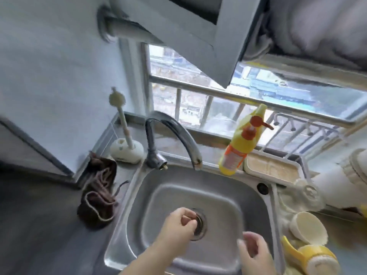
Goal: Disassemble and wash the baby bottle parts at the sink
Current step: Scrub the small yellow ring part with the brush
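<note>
Bottle parts are seen on the tabletop at about 4 o'clock from the sink point(139, 197): a cream cup-shaped cap point(307, 227) lying on its side, mouth toward 10 o'clock, and a yellow collar with handles point(315, 259) just below it, its open end toward 4 o'clock. No long axis can be fixed for either; both are squat and blurred. A clear soft-looking piece point(308, 193), possibly the teat, is noted at 2 o'clock by the sink corner.

Handling, judged: light, rigid plastic, slippery once wet; the collar is best taken by its ribbed rim, the cap across its wall.

Left hand point(178, 225) is held over the drain point(198, 223), fingers point(186, 216) curled; whether anything is pinched cannot be told. Right hand point(254, 249) hovers at 5 o'clock in the basin, fingers loosely bent, apparently empty. No water is seen running from the tap point(174, 132).
</note>
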`<action>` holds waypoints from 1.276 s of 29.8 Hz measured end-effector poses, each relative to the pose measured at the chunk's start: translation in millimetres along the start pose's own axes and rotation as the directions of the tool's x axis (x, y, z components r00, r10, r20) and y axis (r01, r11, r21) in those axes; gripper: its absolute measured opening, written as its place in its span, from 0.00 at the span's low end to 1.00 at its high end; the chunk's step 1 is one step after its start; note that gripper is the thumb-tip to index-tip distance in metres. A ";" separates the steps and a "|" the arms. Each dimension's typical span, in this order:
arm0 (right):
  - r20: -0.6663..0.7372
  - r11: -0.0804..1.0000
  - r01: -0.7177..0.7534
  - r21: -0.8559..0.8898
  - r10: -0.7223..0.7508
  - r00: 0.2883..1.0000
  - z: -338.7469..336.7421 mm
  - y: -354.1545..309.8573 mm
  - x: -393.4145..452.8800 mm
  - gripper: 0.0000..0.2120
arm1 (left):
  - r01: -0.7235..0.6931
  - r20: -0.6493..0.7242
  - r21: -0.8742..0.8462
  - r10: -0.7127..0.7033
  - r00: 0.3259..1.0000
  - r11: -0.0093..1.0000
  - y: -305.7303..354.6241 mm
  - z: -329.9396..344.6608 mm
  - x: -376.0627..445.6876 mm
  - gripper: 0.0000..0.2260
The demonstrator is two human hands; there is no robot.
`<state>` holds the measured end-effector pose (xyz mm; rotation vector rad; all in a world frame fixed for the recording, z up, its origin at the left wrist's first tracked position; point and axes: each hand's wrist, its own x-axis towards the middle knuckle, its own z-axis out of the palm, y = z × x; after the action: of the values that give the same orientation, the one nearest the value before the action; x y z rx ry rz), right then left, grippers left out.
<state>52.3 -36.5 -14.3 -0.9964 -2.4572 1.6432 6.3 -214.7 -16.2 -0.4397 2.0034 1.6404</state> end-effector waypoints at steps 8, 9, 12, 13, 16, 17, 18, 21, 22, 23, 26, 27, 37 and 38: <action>0.535 0.931 0.362 -0.043 -0.285 0.795 169.7 -107.1 -25.0 0.06 | -0.111 -0.410 -0.106 0.058 0.910 0.988 9.8 -155.4 -7.9 0.07; 0.550 0.926 0.376 -0.032 -0.297 0.780 186.7 -119.6 -25.4 0.06 | -0.126 -0.431 -0.106 0.069 0.900 0.986 13.5 -169.4 -8.3 0.06; 0.556 0.916 0.400 -0.030 -0.318 0.768 232.5 -152.4 -23.8 0.12 | -0.168 -0.480 -0.123 0.090 0.873 0.978 24.5 -202.3 -7.3 0.06; 0.564 0.904 0.424 -0.045 -0.327 0.758 245.6 -160.9 -23.2 0.13 | -0.176 -0.488 -0.137 0.088 0.869 0.975 27.3 -210.8 -5.7 0.06; 0.566 0.868 0.483 -0.113 -0.343 0.749 276.4 -176.8 -19.0 0.17 | -0.175 -0.474 -0.196 0.063 0.878 0.965 29.8 -229.1 1.7 0.06; 0.555 0.859 0.492 -0.138 -0.345 0.757 285.1 -179.2 -16.6 0.17 | -0.168 -0.470 -0.203 0.055 0.881 0.965 28.3 -233.9 5.1 0.06; 0.539 0.851 0.499 -0.163 -0.347 0.768 292.5 -181.6 -14.9 0.18 | -0.164 -0.466 -0.213 0.048 0.883 0.963 26.9 -237.9 8.6 0.06; 0.495 0.830 0.511 -0.225 -0.354 0.794 315.6 -182.0 -9.2 0.17 | -0.153 -0.455 -0.244 0.026 0.890 0.957 21.7 -247.3 19.1 0.05; 0.477 0.831 0.505 -0.232 -0.355 0.804 323.1 -181.2 -6.9 0.15 | -0.151 -0.452 -0.252 0.022 0.892 0.956 20.2 -249.5 22.4 0.05; 0.455 0.838 0.493 -0.234 -0.353 0.817 330.4 -180.6 -4.5 0.13 | -0.148 -0.450 -0.257 0.017 0.893 0.955 19.2 -251.2 25.2 0.05; 0.394 0.866 0.449 -0.222 -0.342 0.853 344.8 -179.2 -1.4 0.11 | -0.153 -0.442 -0.269 0.019 0.897 0.951 17.8 -253.8 31.1 0.06; 0.383 0.871 0.442 -0.216 -0.341 0.859 347.5 -177.4 -0.3 0.12 | -0.151 -0.437 -0.262 0.023 0.899 0.953 17.8 -254.0 31.6 0.06; 0.417 0.788 0.603 -0.121 -0.511 0.752 264.6 -180.7 -34.0 0.08 | -0.217 -0.379 -0.183 0.134 0.916 0.959 36.0 -229.2 -3.3 0.06; 0.433 0.786 0.600 -0.150 -0.493 0.754 248.8 -170.9 -34.8 0.08 | -0.236 -0.359 -0.174 0.162 0.919 0.956 40.9 -220.2 -8.9 0.06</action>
<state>-92.1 -300.3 29.1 0.1118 -2.8792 1.3871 -48.4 -420.8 52.9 -0.6554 2.1859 2.0370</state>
